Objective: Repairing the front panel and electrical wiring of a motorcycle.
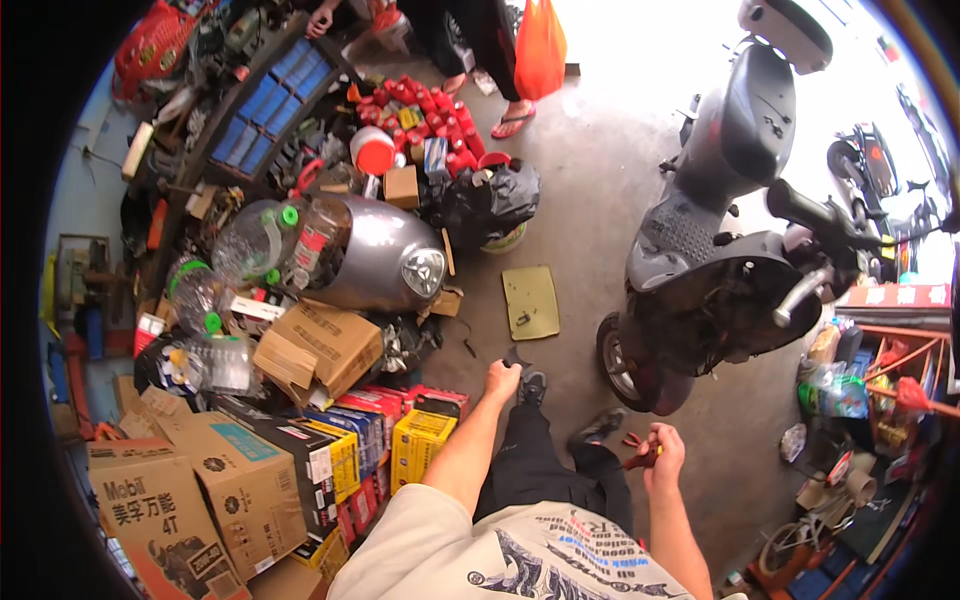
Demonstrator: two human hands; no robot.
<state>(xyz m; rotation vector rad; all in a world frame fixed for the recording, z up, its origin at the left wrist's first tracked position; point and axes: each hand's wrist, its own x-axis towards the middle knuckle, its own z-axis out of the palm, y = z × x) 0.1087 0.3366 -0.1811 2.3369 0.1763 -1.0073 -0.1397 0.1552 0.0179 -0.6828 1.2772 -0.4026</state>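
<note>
Above the floor, at centre, my left hand (503,380) is closed on a small dark, pointed piece (517,357) that sticks out past the fingers. To the right and nearer, my right hand (664,450) is curled around a brownish tool (642,460) with a bit of yellow by the fingers; its exact kind is unclear. A small red item (631,439) shows just left of that hand. Beyond the left hand, a yellow-green flat tray (531,302) lies on the floor with small dark parts on it. A dark grey scooter (690,250) with its front cover removed stands to the right.
Cardboard boxes (240,490) and a yellow box (421,447) are stacked at left. Behind them are plastic bottles (255,240), a grey scooter body panel (385,250) and red bottles (435,115). A person in flip-flops (513,120) stands at the back by an orange bag (540,50).
</note>
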